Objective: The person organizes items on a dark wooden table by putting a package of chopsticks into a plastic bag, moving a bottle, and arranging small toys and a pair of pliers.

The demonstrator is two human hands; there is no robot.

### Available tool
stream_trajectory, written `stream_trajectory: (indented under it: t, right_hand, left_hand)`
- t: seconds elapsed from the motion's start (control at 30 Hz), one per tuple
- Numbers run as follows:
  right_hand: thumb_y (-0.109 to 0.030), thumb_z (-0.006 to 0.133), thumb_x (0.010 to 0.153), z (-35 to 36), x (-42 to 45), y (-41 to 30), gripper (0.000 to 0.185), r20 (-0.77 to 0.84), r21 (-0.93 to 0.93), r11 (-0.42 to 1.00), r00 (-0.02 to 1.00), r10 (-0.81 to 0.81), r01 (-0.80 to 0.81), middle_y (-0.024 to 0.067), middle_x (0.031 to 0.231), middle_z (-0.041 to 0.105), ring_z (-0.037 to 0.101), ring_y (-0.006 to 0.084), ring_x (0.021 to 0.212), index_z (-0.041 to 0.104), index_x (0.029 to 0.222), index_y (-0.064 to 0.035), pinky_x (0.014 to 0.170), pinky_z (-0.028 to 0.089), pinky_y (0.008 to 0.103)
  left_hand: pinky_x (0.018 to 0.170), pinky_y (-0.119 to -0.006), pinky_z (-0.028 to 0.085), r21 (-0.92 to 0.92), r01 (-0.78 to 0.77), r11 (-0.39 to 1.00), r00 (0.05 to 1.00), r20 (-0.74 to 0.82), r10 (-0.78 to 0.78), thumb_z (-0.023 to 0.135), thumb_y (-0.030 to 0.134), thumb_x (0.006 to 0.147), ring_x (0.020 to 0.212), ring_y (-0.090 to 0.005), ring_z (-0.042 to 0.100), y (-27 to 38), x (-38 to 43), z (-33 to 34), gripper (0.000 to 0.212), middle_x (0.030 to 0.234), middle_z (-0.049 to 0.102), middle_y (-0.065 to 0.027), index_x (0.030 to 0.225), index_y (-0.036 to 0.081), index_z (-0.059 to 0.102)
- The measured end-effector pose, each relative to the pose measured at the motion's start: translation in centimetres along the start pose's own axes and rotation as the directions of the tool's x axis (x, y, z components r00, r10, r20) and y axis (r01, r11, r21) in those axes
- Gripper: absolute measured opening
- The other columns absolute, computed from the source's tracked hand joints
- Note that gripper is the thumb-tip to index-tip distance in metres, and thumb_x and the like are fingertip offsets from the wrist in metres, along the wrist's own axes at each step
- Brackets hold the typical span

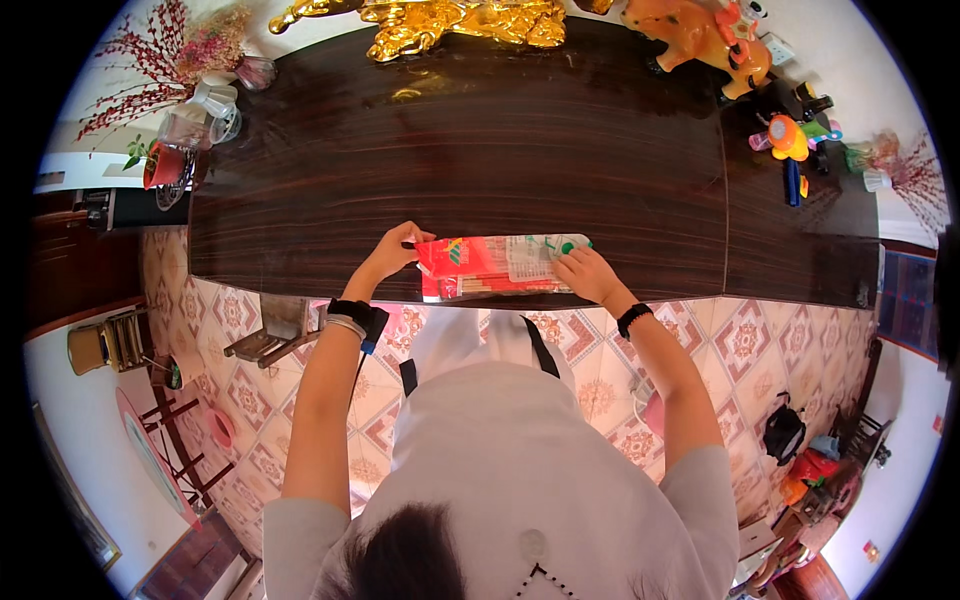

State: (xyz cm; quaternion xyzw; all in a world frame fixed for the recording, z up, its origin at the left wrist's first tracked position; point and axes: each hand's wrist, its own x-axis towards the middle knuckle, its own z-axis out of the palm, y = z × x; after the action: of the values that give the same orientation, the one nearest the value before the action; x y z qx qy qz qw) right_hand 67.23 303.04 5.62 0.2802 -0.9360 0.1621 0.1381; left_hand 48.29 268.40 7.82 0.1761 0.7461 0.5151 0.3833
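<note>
A red and clear plastic packet (pixel 480 259) lies across the front edge of the dark wooden table, right before me. Through its clear film show long thin sticks (pixel 510 283) with red parts. My left hand (pixel 397 249) pinches the red left end of the packet between thumb and fingers. At the packet's right end, my right hand (pixel 583 271) grips the film, its fingers curled over the clear part with green print. Both wrists wear dark bands.
The table (pixel 465 157) bears a gold figure (pixel 465 28) at the back, an orange animal figurine (pixel 697 37) and small toys (pixel 789 137) at right. Vases (pixel 214 97) and a red pot (pixel 163 165) stand at left. A wooden chair (pixel 277 334) is on the tiled floor.
</note>
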Motion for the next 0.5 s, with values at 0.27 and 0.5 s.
stream_trajectory:
  t: [0.27, 0.5]
  right_hand:
    - [-0.015, 0.056, 0.079, -0.2, 0.2, -0.1, 0.010, -0.003, 0.016, 1.000, 1.000, -0.003, 0.003, 0.0029, 0.075, 0.050, 0.050, 0.0196, 0.070, 0.052, 0.086, -0.0083, 0.067, 0.042, 0.0322]
    - [-0.013, 0.055, 0.076, 0.3, -0.2, 0.1, 0.010, -0.006, -0.004, 1.000, 1.000, -0.006, 0.006, 0.0030, 0.074, 0.048, 0.049, 0.0198, 0.070, 0.051, 0.083, -0.0088, 0.067, 0.042, 0.0317]
  left_hand:
    - [0.077, -0.023, 0.045, -0.164, 0.061, 0.985, 0.996, -0.061, -0.072, 0.062, -0.005, 0.076, 0.085, -0.0097, 0.056, -3.0, -0.5, -0.7, 0.015, 0.089, 0.061, -0.0030, 0.082, 0.006, 0.054]
    - [0.074, -0.023, 0.046, -0.214, 0.094, 0.972, 0.954, -0.259, -0.149, 0.060, -0.009, 0.075, 0.079, -0.0100, 0.057, -2.6, -0.7, 0.1, 0.013, 0.087, 0.063, -0.0043, 0.079, 0.004, 0.060]
